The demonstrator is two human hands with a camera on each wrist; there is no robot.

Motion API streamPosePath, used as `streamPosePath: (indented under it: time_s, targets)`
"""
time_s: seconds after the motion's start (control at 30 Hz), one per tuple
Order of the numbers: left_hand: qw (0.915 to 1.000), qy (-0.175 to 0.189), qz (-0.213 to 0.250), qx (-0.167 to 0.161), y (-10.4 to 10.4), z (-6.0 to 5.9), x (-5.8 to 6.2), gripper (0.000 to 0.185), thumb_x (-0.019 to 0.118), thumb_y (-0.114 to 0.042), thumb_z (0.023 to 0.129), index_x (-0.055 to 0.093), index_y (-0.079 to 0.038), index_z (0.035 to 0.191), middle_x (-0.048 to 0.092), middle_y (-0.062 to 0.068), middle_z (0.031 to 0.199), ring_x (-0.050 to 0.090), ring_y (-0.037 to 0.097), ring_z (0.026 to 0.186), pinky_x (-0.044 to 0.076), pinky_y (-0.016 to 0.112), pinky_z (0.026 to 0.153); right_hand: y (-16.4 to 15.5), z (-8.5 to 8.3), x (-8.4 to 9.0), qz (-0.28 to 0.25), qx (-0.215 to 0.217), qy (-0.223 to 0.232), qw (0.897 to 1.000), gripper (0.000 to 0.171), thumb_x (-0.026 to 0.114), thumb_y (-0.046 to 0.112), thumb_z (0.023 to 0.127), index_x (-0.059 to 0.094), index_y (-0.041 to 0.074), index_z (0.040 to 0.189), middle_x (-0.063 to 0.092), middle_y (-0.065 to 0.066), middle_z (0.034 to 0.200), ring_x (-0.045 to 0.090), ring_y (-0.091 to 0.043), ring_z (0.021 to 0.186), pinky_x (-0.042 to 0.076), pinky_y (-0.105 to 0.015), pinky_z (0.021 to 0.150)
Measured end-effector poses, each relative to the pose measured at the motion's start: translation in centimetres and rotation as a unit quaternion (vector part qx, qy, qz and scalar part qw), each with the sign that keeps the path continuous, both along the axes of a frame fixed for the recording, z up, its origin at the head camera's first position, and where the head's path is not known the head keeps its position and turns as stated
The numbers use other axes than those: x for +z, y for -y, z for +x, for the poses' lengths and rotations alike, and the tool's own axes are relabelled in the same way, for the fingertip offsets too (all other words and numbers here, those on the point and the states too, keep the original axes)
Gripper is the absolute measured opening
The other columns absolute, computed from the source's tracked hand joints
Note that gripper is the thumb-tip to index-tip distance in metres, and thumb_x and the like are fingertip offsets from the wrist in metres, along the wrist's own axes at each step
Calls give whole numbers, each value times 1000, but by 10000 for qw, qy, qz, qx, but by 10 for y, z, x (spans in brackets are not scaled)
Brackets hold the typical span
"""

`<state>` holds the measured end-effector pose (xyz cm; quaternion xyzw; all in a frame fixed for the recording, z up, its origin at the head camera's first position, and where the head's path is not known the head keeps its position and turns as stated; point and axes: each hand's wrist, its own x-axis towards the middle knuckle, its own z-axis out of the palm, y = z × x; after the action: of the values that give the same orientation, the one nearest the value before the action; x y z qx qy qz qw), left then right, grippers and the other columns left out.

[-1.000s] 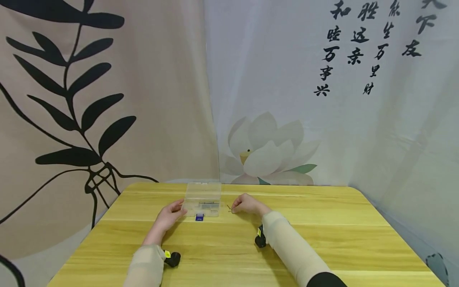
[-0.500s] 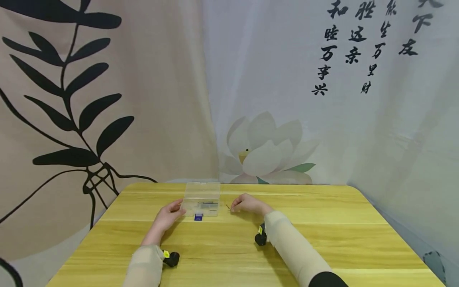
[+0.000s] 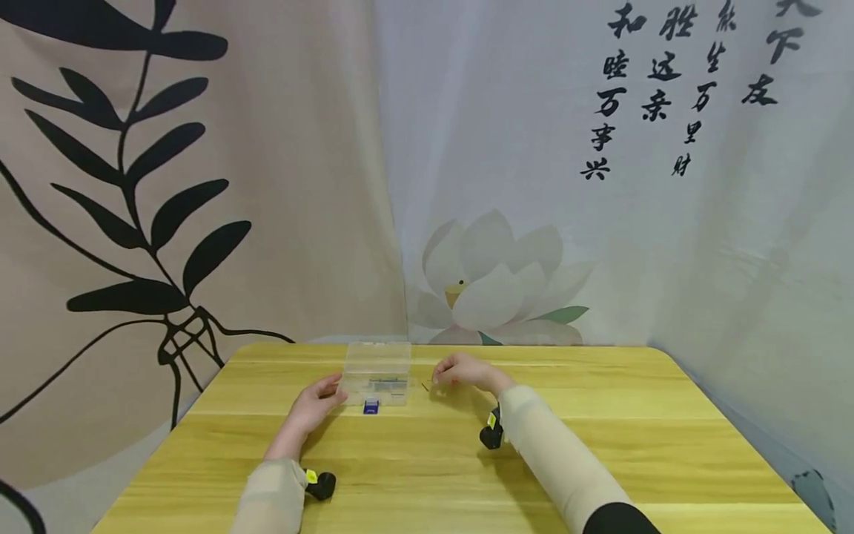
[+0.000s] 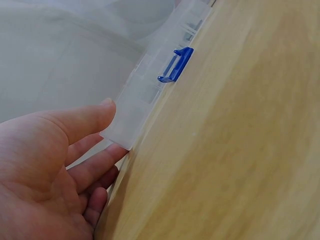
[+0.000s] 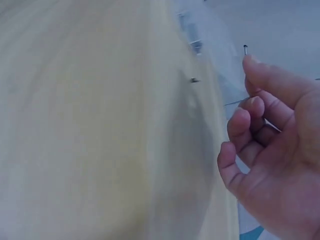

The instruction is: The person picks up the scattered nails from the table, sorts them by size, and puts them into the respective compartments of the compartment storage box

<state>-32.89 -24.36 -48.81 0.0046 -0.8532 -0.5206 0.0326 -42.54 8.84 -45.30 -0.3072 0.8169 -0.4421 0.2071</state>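
A clear plastic box with a blue latch lies at the table's far middle. My left hand holds its near left corner; in the left wrist view the thumb lies on top of the box and the fingers lie beside and below it, near the blue latch. My right hand hovers just right of the box, fingers curled, pinching a thin dark pin. Another small dark piece lies on the wood by the box.
The yellow wooden table has rounded far corners and ends against printed cloth backdrops at the back and on both sides. Black wrist cameras sit under both forearms. A tiny item lies between box and right hand.
My right hand has risen off the table and drawn a little back with the pin. The left hand and the box have stayed where they were.
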Motion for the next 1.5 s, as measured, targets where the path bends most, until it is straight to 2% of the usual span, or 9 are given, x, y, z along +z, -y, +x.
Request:
streamPosePath:
  time_s: [0.1, 0.2, 0.33, 0.43, 0.53, 0.73, 0.93, 1.07, 1.5]
  targets:
    - [10000, 3, -8, 7, 0, 1, -1, 54, 61, -18, 97, 43, -2, 145, 51, 27, 135, 45, 42, 124, 37, 55, 101, 0, -2, 6, -230, -56, 170, 9996, 23, 58, 10, 95, 65, -11, 103, 51, -4, 75, 43, -20, 72, 42, -40, 75]
    - [10000, 15, 24, 40, -1, 3, 0, 54, 61, -18, 97, 43, -1, 145, 51, 27, 135, 45, 42, 124, 37, 55, 101, 0, -4, 13, -336, -163, 134, 9992, 27, 58, 11, 96, 64, -13, 106, 55, -4, 78, 45, -21, 74, 45, -46, 83]
    - [10000, 11, 37, 65, -2, 4, 0, 53, 61, -18, 97, 43, -1, 145, 51, 27, 134, 46, 42, 123, 37, 55, 101, 0, -7, 23, -348, -321, 51, 9989, 22, 61, 13, 96, 69, -6, 103, 66, -9, 100, 51, -17, 77, 46, -53, 90]
    - [10000, -36, 11, 62, -3, 4, 0, 53, 61, -18, 97, 44, 0, 144, 52, 27, 133, 47, 41, 122, 38, 55, 100, 0, -7, 31, -399, -346, 64, 9986, 16, 62, 12, 95, 71, 0, 97, 64, -18, 97, 48, -17, 72, 45, -53, 87]
    - [10000, -72, 20, 64, -3, 3, 0, 53, 61, -18, 96, 45, 0, 143, 53, 27, 132, 48, 41, 121, 39, 54, 100, -1, -8, 36, -443, -333, 75, 9984, 13, 62, 11, 95, 71, 3, 94, 62, -16, 88, 47, -18, 70, 45, -51, 82]
    - [9999, -87, 8, 82, -3, 0, 0, 53, 62, -19, 96, 45, -2, 144, 53, 26, 132, 47, 42, 122, 38, 54, 100, 0, -13, 31, -509, -314, 146, 9981, 12, 62, 11, 95, 71, 3, 95, 60, -13, 85, 46, -17, 69, 44, -51, 81]
    - [10000, -66, 15, 50, -2, 1, -1, 53, 61, -18, 96, 45, -1, 144, 52, 27, 133, 47, 42, 122, 39, 54, 100, 4, -13, 27, -388, -242, 173, 9988, 25, 62, 11, 95, 65, -11, 105, 54, -6, 76, 43, -14, 66, 42, -47, 76]
    - [9999, -97, -44, 8, -2, 1, 0, 53, 61, -18, 97, 44, -1, 144, 51, 28, 134, 46, 43, 123, 39, 55, 100, 10, -13, 26, -305, -165, 22, 9994, 27, 63, 12, 95, 65, -12, 107, 51, -2, 72, 42, -14, 65, 41, -44, 73]
    - [9999, -70, -62, 52, -3, 3, 2, 52, 61, -18, 97, 45, -2, 144, 51, 27, 135, 46, 43, 124, 38, 55, 100, 36, -4, 23, -183, 33, -310, 9993, 21, 65, 10, 92, 69, -8, 103, 64, -2, 87, 45, -11, 66, 44, -45, 72]
